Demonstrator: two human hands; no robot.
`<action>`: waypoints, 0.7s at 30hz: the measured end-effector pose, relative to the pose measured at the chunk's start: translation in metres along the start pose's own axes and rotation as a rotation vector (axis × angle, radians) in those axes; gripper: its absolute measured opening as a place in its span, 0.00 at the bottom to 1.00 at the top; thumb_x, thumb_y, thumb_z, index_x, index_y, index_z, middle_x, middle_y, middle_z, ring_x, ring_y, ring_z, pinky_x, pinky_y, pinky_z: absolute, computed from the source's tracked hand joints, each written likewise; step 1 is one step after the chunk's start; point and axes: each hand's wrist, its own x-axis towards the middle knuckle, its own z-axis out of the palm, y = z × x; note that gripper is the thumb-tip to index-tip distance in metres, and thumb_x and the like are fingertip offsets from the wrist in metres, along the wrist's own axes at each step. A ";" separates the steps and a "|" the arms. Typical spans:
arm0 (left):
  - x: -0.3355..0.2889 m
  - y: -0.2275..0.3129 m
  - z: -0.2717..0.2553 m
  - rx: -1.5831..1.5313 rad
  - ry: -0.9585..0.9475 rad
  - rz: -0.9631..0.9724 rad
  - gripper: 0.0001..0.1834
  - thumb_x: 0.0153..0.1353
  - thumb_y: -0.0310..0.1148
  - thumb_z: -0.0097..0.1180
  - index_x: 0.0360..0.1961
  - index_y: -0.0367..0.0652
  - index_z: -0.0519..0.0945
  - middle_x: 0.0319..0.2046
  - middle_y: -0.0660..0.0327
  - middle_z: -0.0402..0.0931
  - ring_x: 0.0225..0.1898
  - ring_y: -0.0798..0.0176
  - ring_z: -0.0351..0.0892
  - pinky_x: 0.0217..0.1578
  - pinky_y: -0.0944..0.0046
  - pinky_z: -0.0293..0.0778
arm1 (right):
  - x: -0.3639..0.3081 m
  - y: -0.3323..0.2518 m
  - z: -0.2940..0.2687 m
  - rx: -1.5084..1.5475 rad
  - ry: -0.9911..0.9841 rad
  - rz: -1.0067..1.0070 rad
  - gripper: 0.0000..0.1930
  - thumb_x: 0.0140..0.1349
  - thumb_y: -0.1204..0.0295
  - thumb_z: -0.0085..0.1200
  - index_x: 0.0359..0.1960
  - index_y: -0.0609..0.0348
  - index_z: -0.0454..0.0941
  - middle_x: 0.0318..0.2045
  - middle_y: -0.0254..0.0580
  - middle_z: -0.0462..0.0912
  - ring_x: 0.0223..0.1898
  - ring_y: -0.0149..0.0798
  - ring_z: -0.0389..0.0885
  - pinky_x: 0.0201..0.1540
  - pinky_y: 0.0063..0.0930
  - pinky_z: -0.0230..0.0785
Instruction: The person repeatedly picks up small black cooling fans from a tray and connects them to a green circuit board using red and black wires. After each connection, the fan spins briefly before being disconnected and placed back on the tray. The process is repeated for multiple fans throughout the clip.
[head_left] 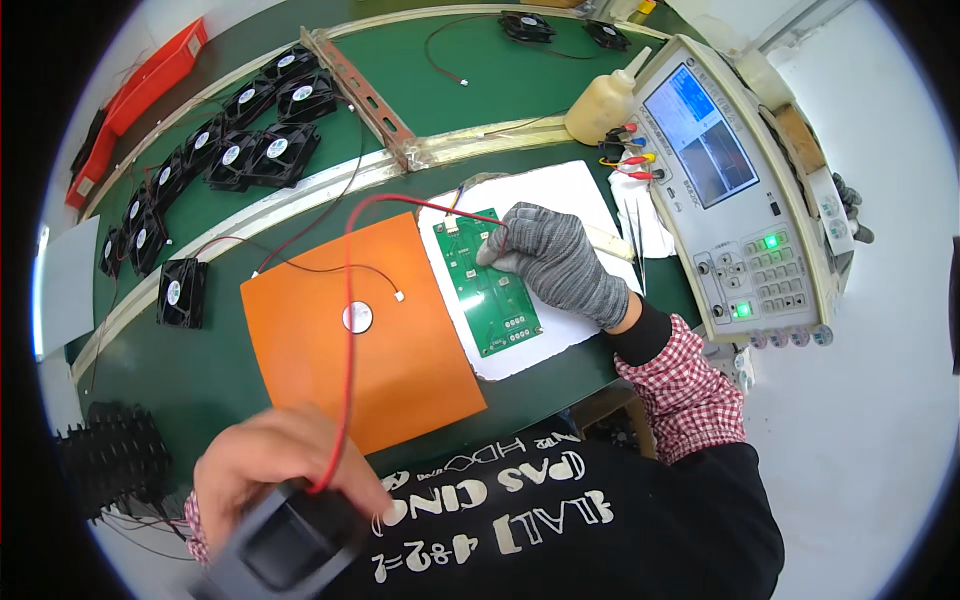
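At a green-topped workbench, a person in a black printed top with checked sleeves bends over a green circuit board [487,290], which lies on a white sheet [572,192] just right of an orange sheet [395,385]. The right hand [555,255], in a grey knitted glove, reaches over the board's upper right part, fingers and thumb pinched together on a red cable [350,330]. From there the cable arcs up and left, then drops to a dark boxy object [290,545] near the person's body. The left hand [275,460], bare and blurred, is curled around that object; its exact kind is too unclear to tell.

Across the orange sheet runs a thin lead ending in a small white plug [399,296], near a round white patch [357,317]. One black fan [182,293] sits apart to the left, below a cluster of black fans [235,150]. Behind the board, a yellowish squeeze bottle [600,108] stands beside a pale test instrument [735,200], its screen lit and buttons glowing green, with coloured clips [640,158] at its near side. Far left, a red bin [155,80] rests behind the fans.
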 end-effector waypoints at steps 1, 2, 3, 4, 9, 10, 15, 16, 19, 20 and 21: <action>-0.004 0.007 0.004 0.498 0.091 0.058 0.30 0.60 0.52 0.59 0.50 0.35 0.70 0.34 0.43 0.79 0.35 0.50 0.79 0.36 0.56 0.77 | 0.000 0.002 0.001 0.015 0.001 -0.016 0.09 0.48 0.83 0.62 0.31 0.56 0.84 0.31 0.38 0.82 0.37 0.41 0.80 0.45 0.33 0.73; -0.009 0.015 0.009 0.901 0.209 0.074 0.32 0.60 0.54 0.60 0.49 0.35 0.70 0.35 0.43 0.78 0.35 0.50 0.79 0.35 0.55 0.78 | 0.002 0.004 0.005 0.030 0.002 -0.032 0.09 0.48 0.83 0.62 0.31 0.56 0.84 0.30 0.38 0.82 0.37 0.41 0.80 0.45 0.33 0.73; -0.007 0.024 0.022 1.389 0.309 0.072 0.30 0.59 0.52 0.61 0.47 0.35 0.70 0.33 0.47 0.77 0.35 0.49 0.79 0.34 0.53 0.78 | 0.002 0.003 0.005 0.043 0.013 -0.049 0.09 0.48 0.82 0.62 0.31 0.56 0.84 0.30 0.38 0.82 0.37 0.41 0.80 0.45 0.33 0.73; -0.004 0.029 0.030 1.876 0.414 0.071 0.29 0.59 0.50 0.62 0.45 0.34 0.70 0.31 0.50 0.76 0.34 0.48 0.79 0.33 0.51 0.79 | 0.002 0.001 0.004 0.030 0.004 -0.030 0.09 0.48 0.82 0.62 0.31 0.56 0.84 0.30 0.38 0.81 0.37 0.41 0.80 0.45 0.33 0.73; 0.045 -0.011 0.000 1.685 0.147 0.614 0.30 0.63 0.50 0.57 0.53 0.34 0.70 0.46 0.41 0.78 0.42 0.48 0.79 0.45 0.51 0.78 | 0.001 0.006 0.005 0.010 0.004 -0.035 0.09 0.48 0.82 0.62 0.31 0.55 0.83 0.30 0.39 0.81 0.37 0.41 0.79 0.45 0.33 0.72; 0.067 -0.021 -0.006 1.637 0.122 0.590 0.30 0.61 0.47 0.60 0.54 0.34 0.69 0.48 0.41 0.77 0.45 0.46 0.78 0.49 0.50 0.76 | -0.002 0.008 0.003 -0.017 0.011 -0.034 0.09 0.48 0.82 0.62 0.32 0.55 0.83 0.30 0.39 0.81 0.38 0.41 0.79 0.45 0.33 0.72; 0.138 -0.092 -0.056 1.488 0.430 0.435 0.33 0.49 0.39 0.70 0.55 0.39 0.73 0.52 0.49 0.74 0.54 0.44 0.73 0.56 0.49 0.69 | -0.003 0.007 0.007 0.069 0.104 0.012 0.10 0.51 0.80 0.63 0.35 0.56 0.83 0.33 0.39 0.82 0.38 0.40 0.81 0.45 0.32 0.73; 0.140 -0.109 -0.070 1.526 0.550 0.344 0.29 0.49 0.39 0.69 0.51 0.40 0.76 0.50 0.52 0.75 0.52 0.45 0.73 0.53 0.50 0.70 | -0.003 0.003 0.004 0.080 0.154 0.044 0.10 0.51 0.80 0.63 0.36 0.57 0.83 0.34 0.39 0.83 0.39 0.39 0.81 0.45 0.31 0.73; 0.115 -0.146 -0.126 1.837 0.327 -0.177 0.16 0.48 0.31 0.67 0.36 0.42 0.75 0.35 0.56 0.74 0.41 0.48 0.73 0.39 0.53 0.69 | 0.003 -0.001 0.001 0.207 0.330 0.078 0.24 0.50 0.77 0.68 0.51 0.57 0.78 0.38 0.35 0.80 0.35 0.25 0.76 0.40 0.21 0.73; 0.100 -0.158 -0.149 1.846 0.256 -0.221 0.14 0.47 0.29 0.66 0.32 0.42 0.73 0.32 0.57 0.73 0.38 0.49 0.72 0.36 0.55 0.68 | 0.005 -0.003 0.001 0.216 0.373 0.070 0.27 0.49 0.76 0.69 0.54 0.57 0.76 0.39 0.35 0.79 0.34 0.25 0.75 0.40 0.21 0.72; 0.094 -0.160 -0.164 1.703 0.206 -0.087 0.11 0.48 0.23 0.62 0.27 0.42 0.69 0.28 0.57 0.69 0.36 0.49 0.70 0.36 0.55 0.66 | 0.004 -0.002 0.001 0.175 0.394 0.069 0.29 0.49 0.75 0.69 0.56 0.58 0.75 0.39 0.36 0.78 0.32 0.25 0.75 0.39 0.21 0.72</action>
